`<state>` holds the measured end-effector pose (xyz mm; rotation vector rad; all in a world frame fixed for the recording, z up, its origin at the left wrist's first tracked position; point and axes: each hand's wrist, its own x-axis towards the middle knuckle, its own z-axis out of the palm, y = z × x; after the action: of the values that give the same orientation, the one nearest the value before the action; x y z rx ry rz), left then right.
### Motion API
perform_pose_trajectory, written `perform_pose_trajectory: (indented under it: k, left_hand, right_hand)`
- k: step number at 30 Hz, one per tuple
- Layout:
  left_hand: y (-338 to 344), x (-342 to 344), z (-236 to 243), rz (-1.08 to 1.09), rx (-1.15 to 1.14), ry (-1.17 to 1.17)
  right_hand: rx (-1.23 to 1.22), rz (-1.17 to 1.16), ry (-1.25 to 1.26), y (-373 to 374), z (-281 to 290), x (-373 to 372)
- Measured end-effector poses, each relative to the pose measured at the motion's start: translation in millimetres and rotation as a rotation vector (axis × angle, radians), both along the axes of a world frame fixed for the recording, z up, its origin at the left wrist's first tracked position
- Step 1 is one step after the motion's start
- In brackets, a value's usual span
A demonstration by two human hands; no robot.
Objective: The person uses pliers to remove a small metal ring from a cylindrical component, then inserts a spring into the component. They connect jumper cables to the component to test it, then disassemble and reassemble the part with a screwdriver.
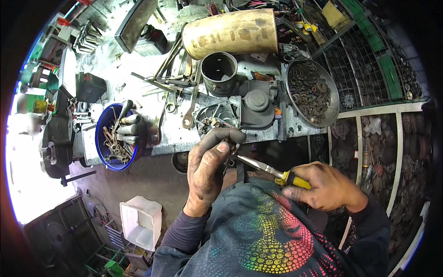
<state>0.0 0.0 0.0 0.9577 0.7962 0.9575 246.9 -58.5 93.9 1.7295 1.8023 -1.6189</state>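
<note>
Above my lap, my left hand (210,168) grips a small, dark metal part (232,157) with fingers curled round it, partly hiding it. My right hand (323,184) is closed on yellow-handled pliers (256,164), whose long steel jaws reach to that part. Just beyond my left hand, at the bench edge, lies an open housing (207,113) with small pieces in it. A dark grey casting with a round boss (256,115) sits beside it.
The metal bench (157,141) bears a blue-rimmed tool bowl (115,157), a black can (219,87), a beige cylinder (228,32), wrenches (189,117) and a tray of hardware (311,92). Storage shelving (392,166) lines the right. A white plastic bin (140,219) stands on the floor.
</note>
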Motion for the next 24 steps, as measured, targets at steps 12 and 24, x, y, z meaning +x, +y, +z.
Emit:
perform_pose_trajectory:
  k: [12, 24]
  left_hand:
    - [20.7, -3.0, -19.4, -0.226, -0.534, -0.269]
    - [20.9, 25.6, 3.7, -0.104, -0.199, 0.066]
  right_hand:
    - [-0.532, -0.514, 0.718, -46.1, -52.8, 21.8]
    - [-0.477, -0.716, 0.926, -63.1, -78.5, 13.2]
